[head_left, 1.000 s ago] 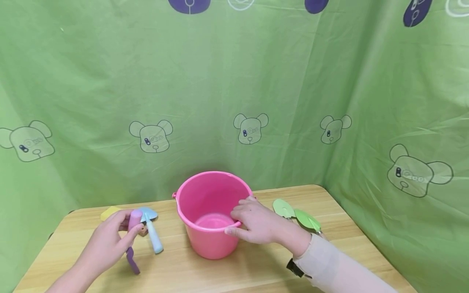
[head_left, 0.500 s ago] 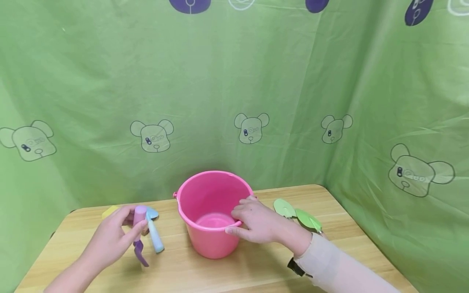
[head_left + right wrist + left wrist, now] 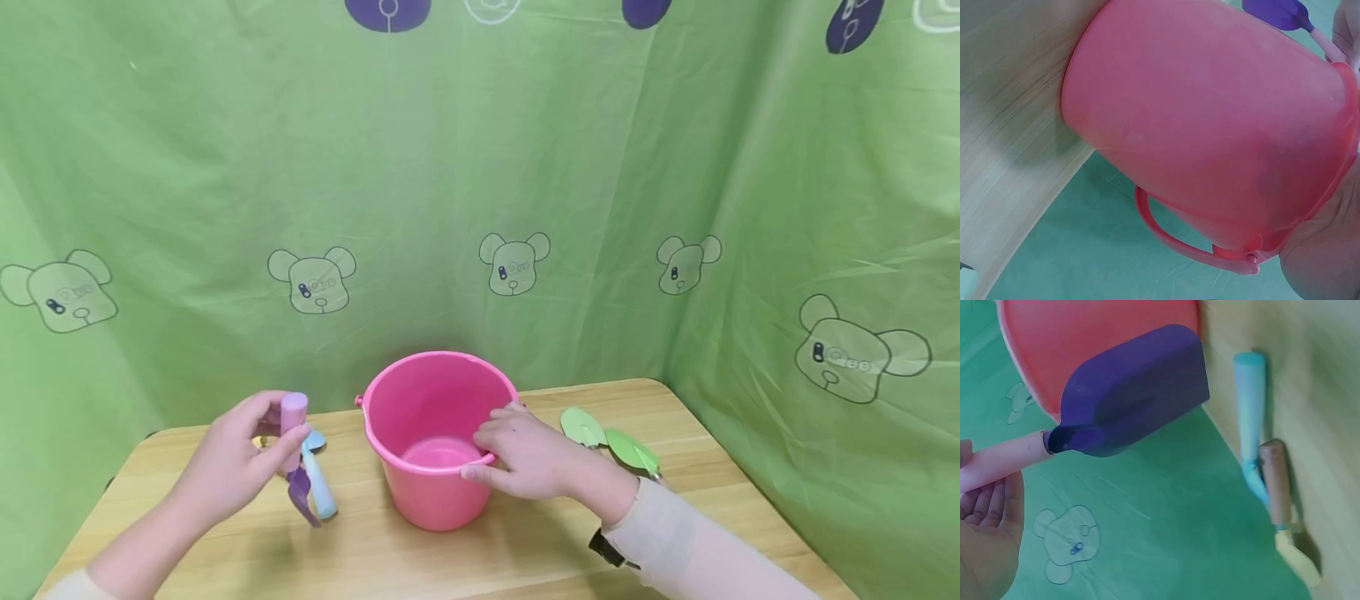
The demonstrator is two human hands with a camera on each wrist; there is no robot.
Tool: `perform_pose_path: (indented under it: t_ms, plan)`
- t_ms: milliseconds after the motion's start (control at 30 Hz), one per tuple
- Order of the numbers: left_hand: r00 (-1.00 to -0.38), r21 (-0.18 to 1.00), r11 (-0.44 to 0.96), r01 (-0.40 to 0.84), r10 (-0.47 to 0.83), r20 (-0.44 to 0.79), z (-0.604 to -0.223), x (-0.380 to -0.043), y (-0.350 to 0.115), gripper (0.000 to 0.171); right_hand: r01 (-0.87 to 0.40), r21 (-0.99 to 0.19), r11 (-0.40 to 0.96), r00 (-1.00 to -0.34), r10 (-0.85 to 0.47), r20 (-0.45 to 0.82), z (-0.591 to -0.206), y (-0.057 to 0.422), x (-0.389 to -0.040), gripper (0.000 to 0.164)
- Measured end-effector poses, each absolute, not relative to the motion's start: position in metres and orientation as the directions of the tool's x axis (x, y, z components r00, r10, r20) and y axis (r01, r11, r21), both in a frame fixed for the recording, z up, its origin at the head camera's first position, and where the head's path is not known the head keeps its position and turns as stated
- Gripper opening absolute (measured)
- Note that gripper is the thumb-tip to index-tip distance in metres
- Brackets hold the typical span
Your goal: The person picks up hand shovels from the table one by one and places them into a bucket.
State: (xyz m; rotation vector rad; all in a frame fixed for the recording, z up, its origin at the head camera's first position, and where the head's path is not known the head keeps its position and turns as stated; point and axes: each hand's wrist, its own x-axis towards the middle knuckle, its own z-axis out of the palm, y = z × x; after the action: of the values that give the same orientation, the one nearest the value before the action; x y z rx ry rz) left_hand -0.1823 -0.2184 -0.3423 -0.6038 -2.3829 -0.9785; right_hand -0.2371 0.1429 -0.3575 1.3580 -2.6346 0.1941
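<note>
A hand trowel (image 3: 1135, 394) with a purple blade and pinkish-lilac handle is in my left hand (image 3: 232, 454), raised over the left of the table. Fingers and thumb grip its handle, and the blade hangs downward. My right hand (image 3: 525, 454) holds the near right rim of a pink bucket (image 3: 435, 500), thumb outside and fingers curled over into it. Upright on the table, the bucket shows a bare inside bottom in the head view. Its pink handle (image 3: 1179, 247) hangs down on the far side in the right wrist view.
Left of the bucket lie a light blue trowel (image 3: 318, 483) and a yellow trowel with a brown handle (image 3: 1277, 484). Two green trowels (image 3: 581, 427) lie to its right, partly behind the right forearm. A green curtain (image 3: 420, 167) surrounds the wooden table (image 3: 480, 575).
My left hand has lifted the purple trowel and carried it slightly right, toward the bucket. The right hand and the bucket have stayed in place.
</note>
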Motion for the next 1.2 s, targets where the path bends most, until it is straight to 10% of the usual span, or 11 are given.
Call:
perform_pose_path:
  t_ms: [1200]
  plan:
    - [-0.720,0.501,0.574,0.648,0.246,0.649,-0.236,-0.186,-0.192,0.030,-0.821,-0.040,0.569,-0.564,-0.799,0.209,-0.358,0.143,-0.239,0.046]
